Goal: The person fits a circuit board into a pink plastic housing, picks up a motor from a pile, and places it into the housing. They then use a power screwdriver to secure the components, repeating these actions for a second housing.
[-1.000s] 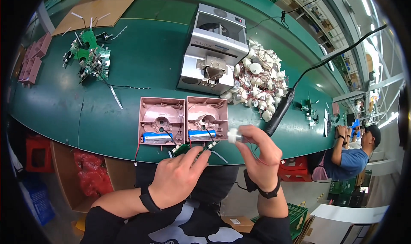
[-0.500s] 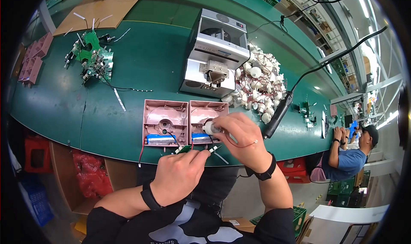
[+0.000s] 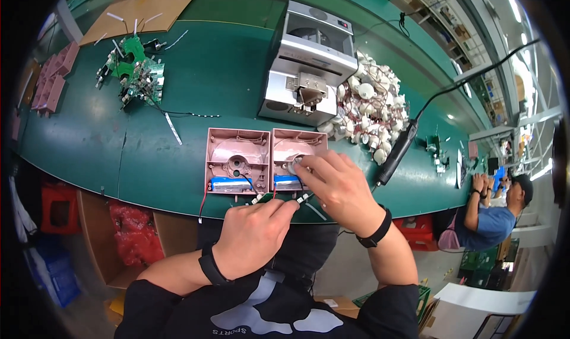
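Two pink plastic housings stand side by side at the table's front edge. The left housing (image 3: 238, 143) and the right housing (image 3: 300, 140) each hold a blue battery (image 3: 231, 184). My right hand (image 3: 341, 187) reaches over the right housing, its fingers closed on a small white round part (image 3: 294, 165) at the housing's round opening. Fingertips partly cover that part. My left hand (image 3: 252, 229) is closed in front of the housings, gripping a green circuit board (image 3: 265, 198) with small white connectors and wires, mostly hidden by the fingers.
Behind the housings stands a grey machine (image 3: 309, 65), with a heap of white wired parts (image 3: 374, 104) beside it. A black corded tool (image 3: 396, 155) hangs at right. Circuit boards (image 3: 136, 77) are piled at left. A co-worker (image 3: 490, 220) sits far right.
My right hand has lowered the white part into the right housing's round opening. My left hand stays at the circuit board. The whole view has shifted slightly.
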Motion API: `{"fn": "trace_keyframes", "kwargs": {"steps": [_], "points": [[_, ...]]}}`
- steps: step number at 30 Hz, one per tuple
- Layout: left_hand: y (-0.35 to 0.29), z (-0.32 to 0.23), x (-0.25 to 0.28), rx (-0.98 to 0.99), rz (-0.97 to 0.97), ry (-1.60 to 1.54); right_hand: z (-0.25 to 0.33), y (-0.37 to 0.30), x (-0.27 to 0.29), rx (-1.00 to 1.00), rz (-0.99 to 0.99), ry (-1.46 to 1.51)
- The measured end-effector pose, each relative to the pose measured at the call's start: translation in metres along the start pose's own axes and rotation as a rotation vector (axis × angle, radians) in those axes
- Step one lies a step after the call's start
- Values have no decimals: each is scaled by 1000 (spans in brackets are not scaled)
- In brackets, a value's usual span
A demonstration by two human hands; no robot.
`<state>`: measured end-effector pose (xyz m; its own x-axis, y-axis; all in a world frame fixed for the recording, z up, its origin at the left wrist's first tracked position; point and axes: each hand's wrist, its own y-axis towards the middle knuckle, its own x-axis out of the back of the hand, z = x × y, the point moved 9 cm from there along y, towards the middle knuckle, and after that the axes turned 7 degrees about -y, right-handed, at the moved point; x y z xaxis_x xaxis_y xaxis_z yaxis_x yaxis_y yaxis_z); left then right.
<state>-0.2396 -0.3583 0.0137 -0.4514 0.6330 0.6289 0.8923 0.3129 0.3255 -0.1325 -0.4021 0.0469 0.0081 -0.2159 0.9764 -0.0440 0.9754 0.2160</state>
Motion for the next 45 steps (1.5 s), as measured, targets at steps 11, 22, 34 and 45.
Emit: {"fn": "trace_keyframes", "kwargs": {"steps": [11, 22, 34, 45], "points": [[-22, 19, 14, 380, 79, -1099, -26, -17, 24, -130, -228, 46], [-23, 8, 0, 286, -51, -1554, 44, -41, 35, -428, -392, 749], [-33, 13, -2, 443, 71, -1328, 37, -40, 31, -393, -362, 784], [-48, 35, 13, 572, -42, -1205, 69, -12, 48, -96, -374, 491]]}}
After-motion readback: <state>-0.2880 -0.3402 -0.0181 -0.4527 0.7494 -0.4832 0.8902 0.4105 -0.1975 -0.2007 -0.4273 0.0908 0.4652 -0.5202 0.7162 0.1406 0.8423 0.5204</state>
